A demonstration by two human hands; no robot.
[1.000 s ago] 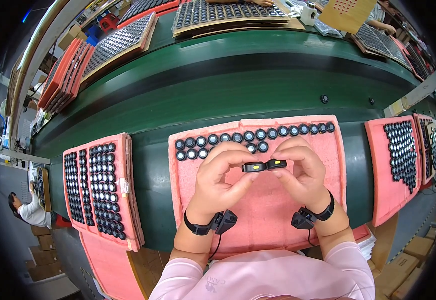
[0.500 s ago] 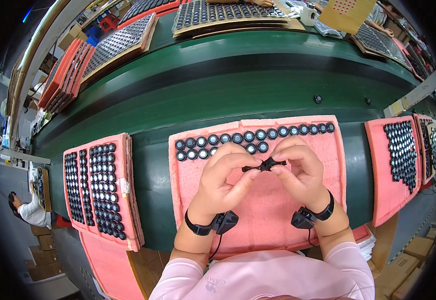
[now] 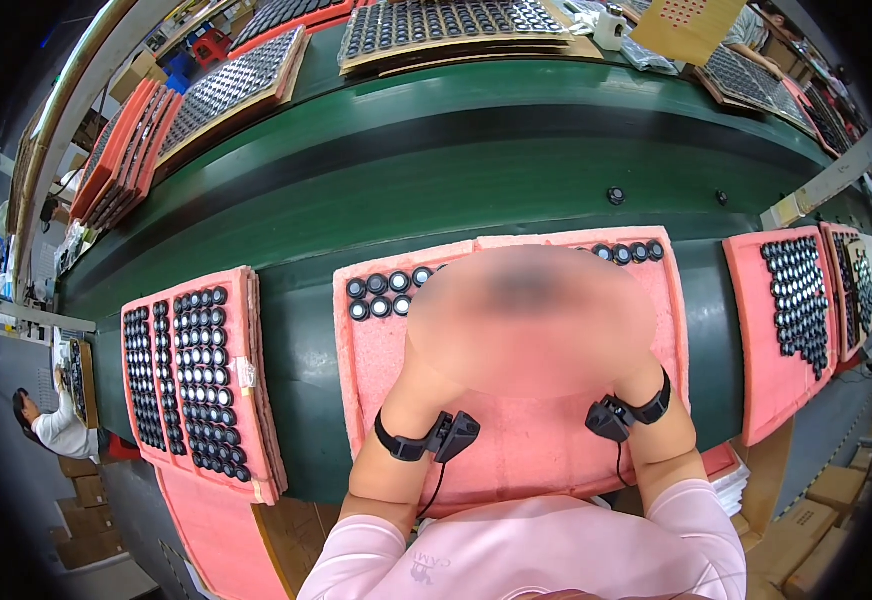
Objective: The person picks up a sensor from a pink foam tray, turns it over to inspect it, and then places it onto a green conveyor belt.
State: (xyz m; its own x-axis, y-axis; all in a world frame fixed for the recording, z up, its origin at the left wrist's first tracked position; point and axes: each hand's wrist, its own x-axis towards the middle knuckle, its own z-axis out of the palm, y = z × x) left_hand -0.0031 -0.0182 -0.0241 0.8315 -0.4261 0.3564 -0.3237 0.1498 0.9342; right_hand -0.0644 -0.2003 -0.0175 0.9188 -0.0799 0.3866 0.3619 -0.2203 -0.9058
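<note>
Green belt [image 3: 356, 170] carries 2 black pieces [image 3: 616, 195] farther left, hands [image 3: 448, 345] now blurred.

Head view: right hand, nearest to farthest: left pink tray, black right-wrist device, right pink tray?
1. Black right-wrist device: just below it.
2. Right pink tray: off to the right.
3. Left pink tray: across on the left.
Right hand blurred; order clear anyway.

The foam tray [image 3: 516, 450] is pink, its round pieces [image 3: 379, 283] black with pale centres, the twelve-o'clock belt [image 3: 356, 180] green, the sheet [image 3: 696, 40] at one o'clock yellow with red dots.
</note>
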